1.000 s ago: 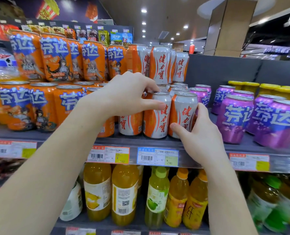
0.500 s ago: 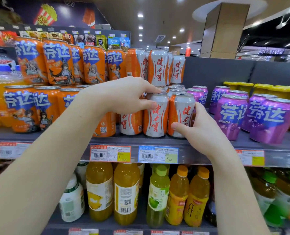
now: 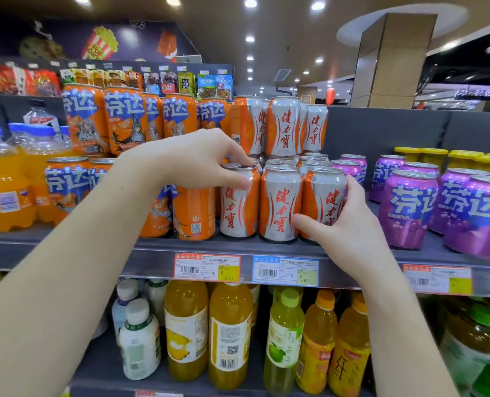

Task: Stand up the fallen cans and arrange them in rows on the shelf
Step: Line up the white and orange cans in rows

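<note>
your left hand (image 3: 198, 161) pinches the rim of the leftmost of three upright silver-and-orange cans in the front row on the grey shelf (image 3: 266, 250): left can (image 3: 239, 202), middle can (image 3: 281, 203), right can (image 3: 322, 202). your right hand (image 3: 344, 224) wraps the right can's lower side, thumb touching the middle can. four more of these cans stand stacked behind. three price tags line the shelf edge: red (image 3: 207, 267), blue (image 3: 285, 271), red (image 3: 437, 279).
</note>
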`<state>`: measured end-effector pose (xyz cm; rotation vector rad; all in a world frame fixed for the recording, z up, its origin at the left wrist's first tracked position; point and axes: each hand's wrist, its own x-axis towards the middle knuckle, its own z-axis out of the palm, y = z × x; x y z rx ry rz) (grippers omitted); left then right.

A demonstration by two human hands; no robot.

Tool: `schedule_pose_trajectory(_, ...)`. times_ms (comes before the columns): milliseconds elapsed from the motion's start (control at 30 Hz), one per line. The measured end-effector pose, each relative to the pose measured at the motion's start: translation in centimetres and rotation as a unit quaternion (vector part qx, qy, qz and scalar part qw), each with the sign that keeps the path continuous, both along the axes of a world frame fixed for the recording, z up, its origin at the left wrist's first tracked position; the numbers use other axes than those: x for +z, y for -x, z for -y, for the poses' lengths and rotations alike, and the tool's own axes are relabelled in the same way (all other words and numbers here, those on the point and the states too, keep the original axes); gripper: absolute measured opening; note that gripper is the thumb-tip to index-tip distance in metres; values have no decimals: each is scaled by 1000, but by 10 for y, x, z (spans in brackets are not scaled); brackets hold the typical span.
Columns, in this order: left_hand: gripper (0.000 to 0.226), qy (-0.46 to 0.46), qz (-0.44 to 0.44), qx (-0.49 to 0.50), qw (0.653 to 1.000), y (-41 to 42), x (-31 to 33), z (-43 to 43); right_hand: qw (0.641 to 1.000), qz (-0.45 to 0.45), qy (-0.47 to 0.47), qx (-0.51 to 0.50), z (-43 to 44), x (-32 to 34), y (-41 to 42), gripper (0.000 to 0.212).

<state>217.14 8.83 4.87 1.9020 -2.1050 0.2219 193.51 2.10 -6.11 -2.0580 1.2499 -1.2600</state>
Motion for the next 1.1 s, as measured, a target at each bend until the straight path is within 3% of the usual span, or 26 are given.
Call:
schedule_pose_trajectory(133,58,35,5,4,999,-3,-8,6,999,-27,0,-28,0,-3,-7,133)
schedule_pose_trajectory(333,61,51,-8,-5,999,-4,-12,4,999,-10,-13,-33,-1,-3,-10,135)
schedule_pose_trajectory(433,64,54,-62,-17,996,-15,-9,-12,996,37,35,-71,-7,-8,-13,132)
schedule_pose_trajectory(500,62,74,-65,-7,995,-30,-5,-29,982,88,109,-124,-17,-15,-16,110)
schedule_pose_trajectory(567,56,79,-62,12,995,-47,-2,-44,962,136,193,-138,-35,-19,-24,74)
schedule_pose_trajectory(667,48,89,-81,33,992,-68,-2,-63,956,168,240,-26,-56,-19,-48,20)
schedule_pose_trajectory(767,49,90,-54,70,992,-80,-12,-73,965,110,232,55,-64,-21,-87,8)
schedule_pose_trajectory(967,44,116,4,113,987,-96,-31,-77,959,83,263,69,-69,-3,-145,27)
schedule_pose_trajectory(1033,44,116,7,116,986,-98,-31,-76,945,14,322,58,-66,21,-150,30)
schedule_pose_trajectory(1100,43,113,-8,103,988,-100,-29,-75,920,-117,372,34,-60,49,-154,38)
